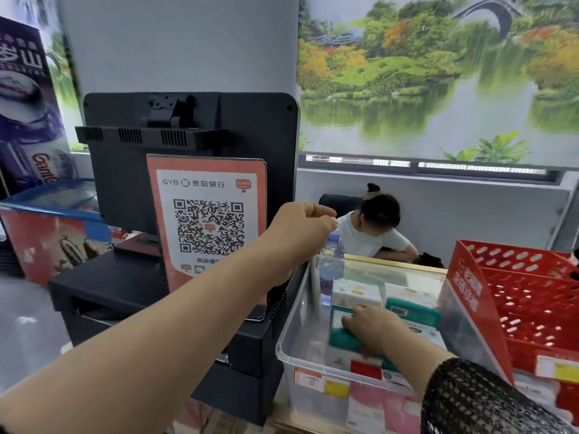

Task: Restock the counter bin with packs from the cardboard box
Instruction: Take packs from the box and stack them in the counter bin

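Observation:
A clear plastic counter bin (283,346) stands in front of me and holds several white and teal packs (413,311). My right hand (374,328) is down inside the bin, its fingers curled over the top of a teal-and-white pack (343,338) at the front. My left hand (300,228) is raised above the bin's far left corner with its fingers curled into a loose fist. Nothing shows in it. It hovers just left of the cap of a water bottle (330,264) that stands upright in the bin. No cardboard box is in view.
A black register screen (188,145) with an orange QR-code sign (208,227) stands left of the bin. A red perforated basket (529,296) presses against the bin's right side. A person (376,233) sits behind the counter. A chest freezer (47,220) is at far left.

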`<state>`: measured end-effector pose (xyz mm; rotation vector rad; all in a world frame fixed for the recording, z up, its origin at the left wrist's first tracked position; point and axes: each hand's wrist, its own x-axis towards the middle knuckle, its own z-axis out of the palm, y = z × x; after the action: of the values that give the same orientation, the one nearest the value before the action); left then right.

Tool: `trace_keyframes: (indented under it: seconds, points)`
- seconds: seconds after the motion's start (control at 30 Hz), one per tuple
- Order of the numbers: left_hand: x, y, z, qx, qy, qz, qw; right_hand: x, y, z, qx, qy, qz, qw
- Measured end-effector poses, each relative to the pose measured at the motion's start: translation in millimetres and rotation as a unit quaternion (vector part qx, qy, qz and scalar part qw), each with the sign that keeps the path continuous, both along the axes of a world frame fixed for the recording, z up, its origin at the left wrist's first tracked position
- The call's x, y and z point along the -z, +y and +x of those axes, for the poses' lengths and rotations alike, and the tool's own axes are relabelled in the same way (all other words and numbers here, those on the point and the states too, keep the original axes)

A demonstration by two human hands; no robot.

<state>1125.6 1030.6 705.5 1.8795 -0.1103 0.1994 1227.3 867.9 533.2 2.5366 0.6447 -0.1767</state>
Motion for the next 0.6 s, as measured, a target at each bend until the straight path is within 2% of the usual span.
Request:
trace_keyframes:
  seconds: [0.17,0.33,0.47,0.53,0.57,0.6]
  points:
    - [3.6,1.9,1.9,0.006,0.01,-0.001,1.0,3.0,5.5,1.8,0.041,0.015,0.0,0.999]
    - [6.8,4.6,2.8,0.007,0.018,-0.001,1.0,-12.2,5.1,-6.6,0.093,0.045,0.051,0.993]
    - [5.4,7.2,2.8,0.002,0.025,-0.01,1.0,-51.6,2.3,-23.8,0.149,0.015,0.202,0.968]
    - [6.1,8.9,0.5,0.0,0.035,-0.015,0.999,-76.4,3.1,-35.1,0.191,-0.023,0.348,0.918]
    - [6.6,10.0,-1.8,0.0,0.041,-0.019,0.999,-87.7,4.3,-38.7,0.219,-0.024,0.442,0.87]
    - [7.2,11.2,-4.3,-0.001,0.047,-0.024,0.999,-98.9,6.8,-45.7,0.246,-0.006,0.545,0.801]
